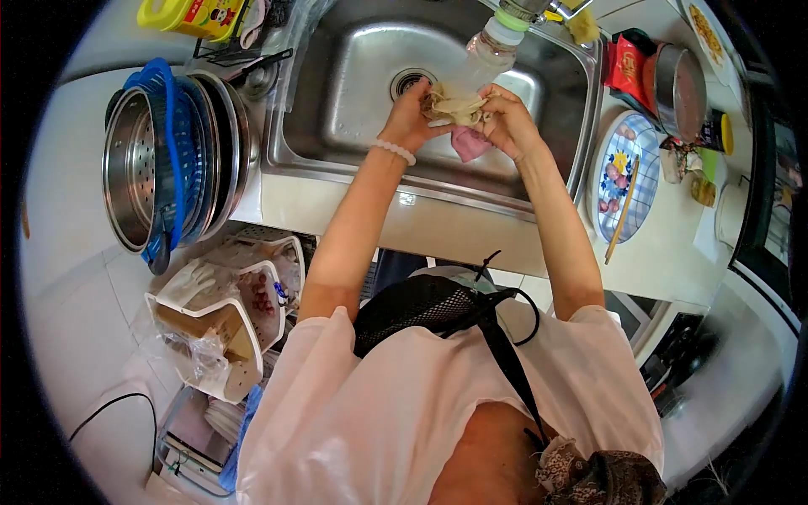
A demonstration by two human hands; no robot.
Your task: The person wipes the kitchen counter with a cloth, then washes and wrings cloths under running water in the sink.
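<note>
Over the steel sink point(337, 160), both hands grip a crumpled wet cloth point(459, 108), cream-coloured, with a pink piece point(470, 143) hanging below it. My left hand point(410, 116), with a beaded bracelet at the wrist, closes on the cloth's left end. On the other end, the fingers of my right hand point(510, 123) pinch the fabric. Just above is the tap point(511, 18) with a clear nozzle point(491, 52); water seems to run from it onto the cloth. The sink drain point(411, 82) lies beyond my left hand.
Steel pots and a blue colander point(172, 151) stand left of the sink. An oval patterned plate point(627, 181) with chopsticks point(623, 215) on it sits to the right. A red packet point(625, 67) and a metal pot point(680, 93) are behind it. White baskets point(227, 311) stand below left.
</note>
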